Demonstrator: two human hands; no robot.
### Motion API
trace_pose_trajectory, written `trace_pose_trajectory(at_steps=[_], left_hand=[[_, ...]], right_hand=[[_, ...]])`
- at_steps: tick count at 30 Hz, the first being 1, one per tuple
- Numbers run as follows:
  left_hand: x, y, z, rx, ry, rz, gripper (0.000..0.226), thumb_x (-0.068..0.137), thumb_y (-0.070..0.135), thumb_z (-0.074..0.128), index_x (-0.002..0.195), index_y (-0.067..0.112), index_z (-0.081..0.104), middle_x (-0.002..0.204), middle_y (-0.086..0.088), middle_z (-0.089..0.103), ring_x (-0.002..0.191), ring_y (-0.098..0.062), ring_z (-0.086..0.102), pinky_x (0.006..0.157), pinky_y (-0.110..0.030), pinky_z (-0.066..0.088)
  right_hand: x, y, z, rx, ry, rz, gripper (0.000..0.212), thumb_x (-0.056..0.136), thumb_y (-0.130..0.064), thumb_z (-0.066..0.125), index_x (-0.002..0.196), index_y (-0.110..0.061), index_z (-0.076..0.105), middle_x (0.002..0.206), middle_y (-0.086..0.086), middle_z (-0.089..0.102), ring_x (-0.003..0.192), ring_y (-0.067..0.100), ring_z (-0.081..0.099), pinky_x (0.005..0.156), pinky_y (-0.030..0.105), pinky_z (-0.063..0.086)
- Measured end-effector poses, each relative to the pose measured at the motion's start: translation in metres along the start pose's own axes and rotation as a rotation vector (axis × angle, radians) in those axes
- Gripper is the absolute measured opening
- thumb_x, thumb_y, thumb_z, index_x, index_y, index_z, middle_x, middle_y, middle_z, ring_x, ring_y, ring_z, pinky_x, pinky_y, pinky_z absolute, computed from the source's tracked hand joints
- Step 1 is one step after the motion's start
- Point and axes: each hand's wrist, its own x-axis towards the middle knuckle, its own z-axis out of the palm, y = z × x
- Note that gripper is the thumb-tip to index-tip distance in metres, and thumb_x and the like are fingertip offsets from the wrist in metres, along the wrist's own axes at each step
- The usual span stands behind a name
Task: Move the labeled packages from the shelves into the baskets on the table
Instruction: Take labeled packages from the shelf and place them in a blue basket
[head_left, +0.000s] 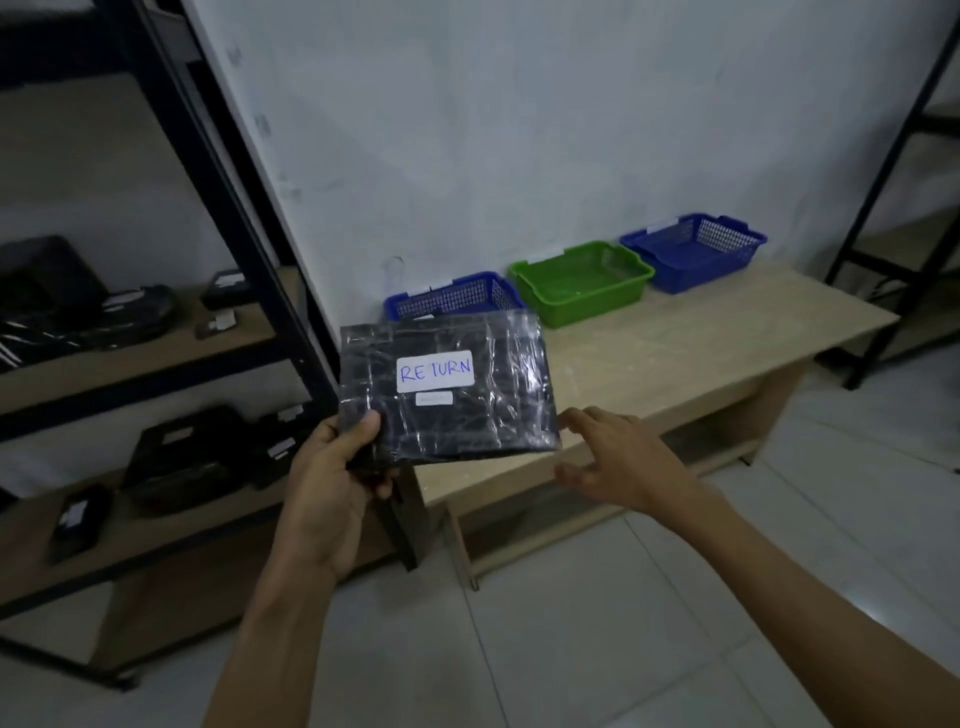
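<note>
My left hand (332, 467) holds the black plastic-wrapped package (447, 387) at centre frame, with the thumb pressed on its lower left corner and the other fingers closed underneath. The white label (435, 371) faces the camera and reads "RETURN". My right hand (608, 457) is just beside the package's lower right corner, fingers spread and curled on nothing; I cannot tell whether a fingertip touches the wrap.

The package is held in the air in front of the near edge of the table (675, 343), clear of the shelves (156, 358) at the left of the frame. Three baskets stand in a row against the wall: a blue basket (493, 296) directly behind the package, a green basket (579, 286) at centre right, and a second blue basket (693, 249) further right. Each carries a small white tag on its rim; the writing is too small to read.

Hazards, as I judge them:

1. Wrong basket. The tags are unreadable from here. Dropping into the nearest basket without reading them could missort the package.
2. Slip. The wrap is glossy and the hold is on one corner only. The unsupported right side could sag or slide out. Bringing the right hand under that corner would prevent this.
3. Snag. The package is wide compared with the basket mouths. An angled release could leave it resting on a rim.
</note>
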Motion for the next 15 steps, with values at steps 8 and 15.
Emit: trace_pose_trajectory(at_steps=[8, 15], left_hand=[[0.054, -0.024, 0.053, 0.013, 0.079, -0.026, 0.005, 0.095, 0.015, 0.050, 0.096, 0.017, 0.054, 0.080, -0.004, 0.061, 0.057, -0.014, 0.049, 0.049, -0.026, 0.033], [0.149, -0.049, 0.074, 0.011, 0.154, -0.092, 0.004, 0.096, 0.018, 0.051, 0.098, 0.017, 0.055, 0.083, -0.002, 0.065, 0.059, -0.013, 0.053, 0.053, -0.028, 0.035]], right_hand=[[0.064, 0.076, 0.009, 0.056, -0.001, -0.027, 0.054, 0.085, -0.048, 0.058, 0.130, -0.022, 0.043, 0.126, 0.002, 0.056, 0.113, 0.020, 0.054, 0.092, 0.033, 0.038], [0.152, 0.125, 0.032, 0.079, -0.050, -0.021, 0.054, 0.084, -0.048, 0.059, 0.129, -0.023, 0.043, 0.126, 0.002, 0.055, 0.113, 0.020, 0.054, 0.090, 0.035, 0.043]])
